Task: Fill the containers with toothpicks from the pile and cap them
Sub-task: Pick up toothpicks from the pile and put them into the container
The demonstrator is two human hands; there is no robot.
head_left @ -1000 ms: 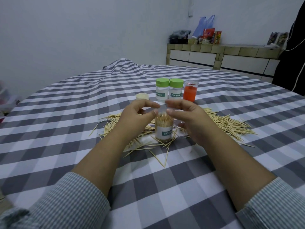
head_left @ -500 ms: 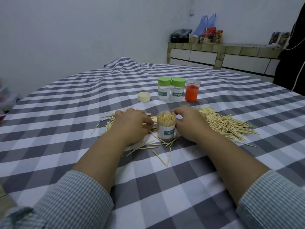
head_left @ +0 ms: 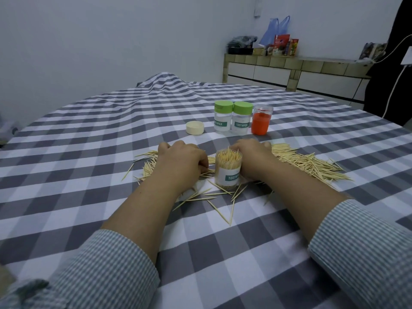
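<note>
Wooden toothpicks (head_left: 312, 162) lie on the checked cloth (head_left: 89, 152). Your open jar (head_left: 228, 169) stands full between your hands. Your left hand (head_left: 180, 161) curls onto toothpicks; your right hand's (head_left: 252, 157) fingers are hidden, I cannot tell.

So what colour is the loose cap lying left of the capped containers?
Cream, seen in the head view: loose cap.

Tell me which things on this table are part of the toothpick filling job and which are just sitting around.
Part of the job:
open clear plastic container packed with toothpicks
loose wooden toothpick pile
cream round cap
two green-capped clear containers
orange-lined clear container
left hand and right hand

Just lying about:
blue plastic bag
packets on the tiled counter
</note>
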